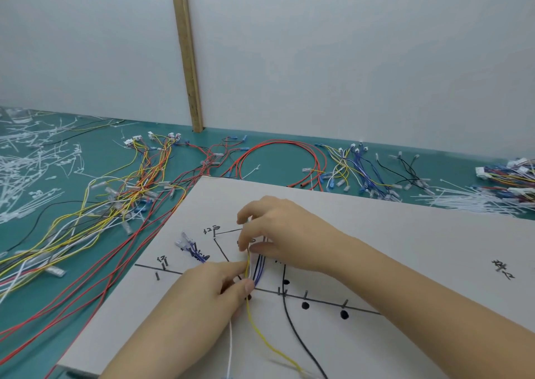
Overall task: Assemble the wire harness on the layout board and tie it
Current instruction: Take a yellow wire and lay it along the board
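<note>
A grey layout board (405, 239) with black drawn lines, dots and small pegs lies in front of me. A thin bundle of yellow, white, black and blue wires (256, 271) runs down its middle between my hands. My left hand (214, 289) pinches the bundle at its lower part between thumb and fingers. My right hand (278, 231) pinches the top of the same bundle with thumb and forefinger. A yellow wire (269, 341), a white wire (230, 346) and a black wire (298, 335) trail down the board toward me. Blue wire ends with clear terminals (191, 248) lie on the board at left.
Tangled loose yellow, red and white wires (115, 202) cover the green table at left. Red wire loops (278, 158) and blue and black harness sets (359, 170) lie behind the board. White cable ties (474, 199) are piled at right and at far left (26, 164). A wooden strip (188, 60) stands against the wall.
</note>
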